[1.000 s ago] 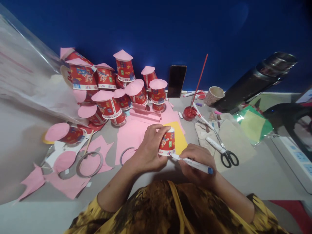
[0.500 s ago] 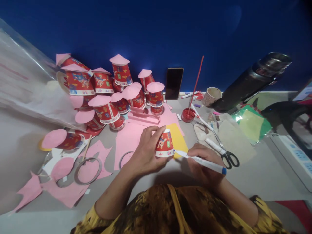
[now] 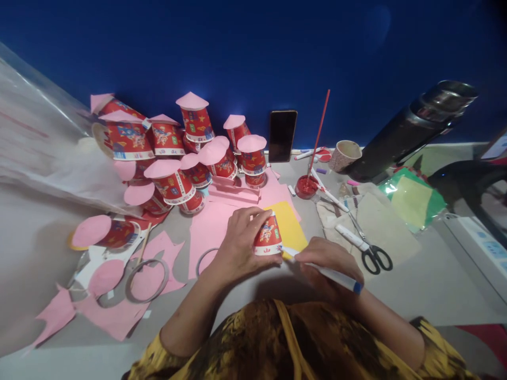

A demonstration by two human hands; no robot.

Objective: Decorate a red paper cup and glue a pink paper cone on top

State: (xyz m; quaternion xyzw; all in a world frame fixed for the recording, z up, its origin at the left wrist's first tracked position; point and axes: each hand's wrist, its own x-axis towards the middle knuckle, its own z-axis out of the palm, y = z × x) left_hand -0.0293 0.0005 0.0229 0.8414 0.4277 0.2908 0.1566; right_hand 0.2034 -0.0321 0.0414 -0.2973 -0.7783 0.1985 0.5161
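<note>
My left hand [image 3: 241, 243] is wrapped round a red paper cup [image 3: 267, 235] held upside down, its white rim band at the bottom. Small pink and purple flower marks show on that band. In my right hand [image 3: 328, 264] is a white marker pen [image 3: 336, 277] with a blue end, its tip at the right side of the band. Below and behind the cup lies a yellow paper sheet [image 3: 295, 227], partly on pink paper [image 3: 206, 227].
Several red cups with pink paper cone tops [image 3: 170, 179] stand stacked at the back left. Tape rolls [image 3: 146, 281] and pink scraps lie left. To the right are scissors [image 3: 376, 258], a red paint pot [image 3: 306, 186], a phone [image 3: 282, 135] and a black thermos [image 3: 412, 126].
The cup has turned slightly in my left hand, so its printed figure shows more. My right hand and the marker have shifted a little left, with the tip still at the band.
</note>
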